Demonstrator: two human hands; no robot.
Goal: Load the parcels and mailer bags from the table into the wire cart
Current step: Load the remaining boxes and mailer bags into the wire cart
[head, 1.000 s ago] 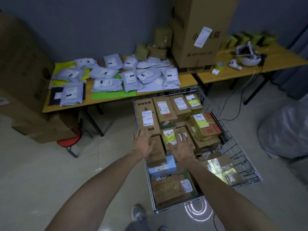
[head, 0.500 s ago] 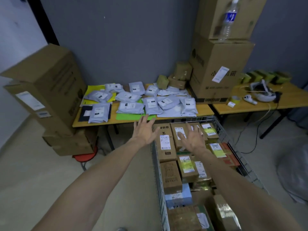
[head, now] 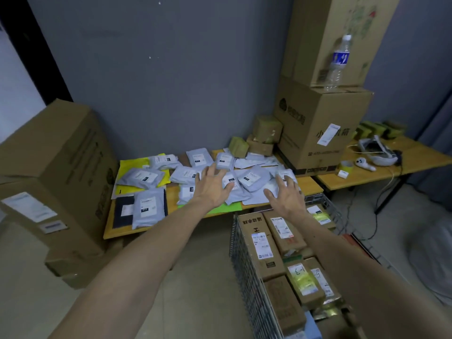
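Several grey mailer bags [head: 252, 178] with white labels lie scattered on the wooden table [head: 117, 227], and a few small brown parcels [head: 266, 129] are stacked at its back right. The wire cart [head: 247, 272] stands against the table's front edge, packed with several brown boxes [head: 259, 243]. My left hand [head: 211, 185] reaches out over the middle of the mailer pile with fingers spread, holding nothing. Fingers spread as well, my right hand [head: 286, 194] hovers over the right side of the pile, just past the cart's far end, and is empty too.
Large cardboard boxes [head: 56, 172] stand to the left of the table. More big boxes [head: 318, 128] are stacked at the right, with a water bottle [head: 338, 62] on them. A second table [head: 381, 167] at the right carries a headset, a controller and tape. Cables trail on the floor.
Both hands have lifted off the boxes in the cart and moved forward over the mailer bags on the table. The view has tilted up and closer to the table.
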